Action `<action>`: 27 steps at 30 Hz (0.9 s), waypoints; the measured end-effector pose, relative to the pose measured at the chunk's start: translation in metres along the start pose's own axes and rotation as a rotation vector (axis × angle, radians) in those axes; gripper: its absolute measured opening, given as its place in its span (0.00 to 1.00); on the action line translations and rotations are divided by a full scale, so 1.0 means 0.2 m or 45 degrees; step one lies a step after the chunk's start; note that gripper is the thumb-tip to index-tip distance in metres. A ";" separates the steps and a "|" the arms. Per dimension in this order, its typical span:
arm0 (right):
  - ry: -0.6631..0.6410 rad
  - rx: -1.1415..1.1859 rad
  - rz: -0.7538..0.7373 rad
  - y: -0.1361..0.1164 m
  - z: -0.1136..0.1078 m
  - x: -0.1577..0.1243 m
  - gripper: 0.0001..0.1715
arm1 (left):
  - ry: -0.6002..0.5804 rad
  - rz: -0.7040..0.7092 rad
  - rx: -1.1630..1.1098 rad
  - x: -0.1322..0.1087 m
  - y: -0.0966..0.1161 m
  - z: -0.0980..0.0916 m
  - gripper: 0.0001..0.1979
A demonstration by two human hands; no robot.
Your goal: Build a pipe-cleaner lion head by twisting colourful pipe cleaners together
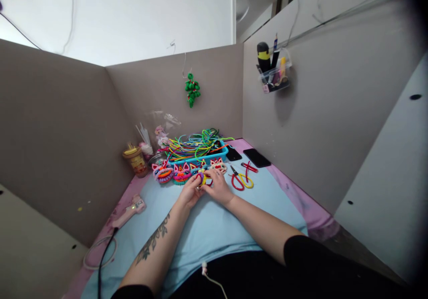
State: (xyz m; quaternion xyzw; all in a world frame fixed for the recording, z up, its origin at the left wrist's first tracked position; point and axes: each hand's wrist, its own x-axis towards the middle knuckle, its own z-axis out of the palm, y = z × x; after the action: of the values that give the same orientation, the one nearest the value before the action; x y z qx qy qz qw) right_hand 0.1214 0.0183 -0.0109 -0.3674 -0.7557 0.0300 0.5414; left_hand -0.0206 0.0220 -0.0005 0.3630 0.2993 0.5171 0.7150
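Observation:
Between both hands is a small pipe-cleaner piece (204, 181) in yellow, purple and dark red. My left hand (191, 191) pinches it from the left. The fingers of my right hand (219, 186) close on its right side and partly cover it. Just behind the hands stand several fuzzy pipe-cleaner animal heads: a pink and orange one (163, 173), a pink and purple one (182, 173), a blue one (197, 167) partly hidden, and a white and red one (218, 165). Scissors (241, 181) with one red and one yellow handle lie to the right of my right hand.
A blue basket (197, 160) holds many coloured pipe cleaners. Two black phones (257, 157) (234, 153) and a red tool (250, 167) lie right. A pink glue gun (132, 210) with a cable and a brown cup (135, 160) stand left. Grey panels surround the table.

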 end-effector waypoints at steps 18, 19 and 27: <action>0.067 -0.049 0.109 0.00 -0.02 0.00 0.11 | -0.086 -0.043 0.099 -0.04 0.02 0.03 0.16; 0.073 -0.045 0.119 0.00 -0.02 0.01 0.11 | -0.095 -0.047 0.101 -0.05 0.02 0.03 0.17; 0.071 0.051 0.170 0.02 -0.03 0.01 0.08 | -0.027 0.083 0.185 -0.04 0.00 0.04 0.35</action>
State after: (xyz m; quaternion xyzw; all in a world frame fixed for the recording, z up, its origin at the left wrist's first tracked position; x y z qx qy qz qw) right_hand 0.1289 0.0212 -0.0086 -0.4066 -0.7134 0.0709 0.5663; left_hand -0.0171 0.0131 0.0038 0.4291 0.3165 0.5131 0.6727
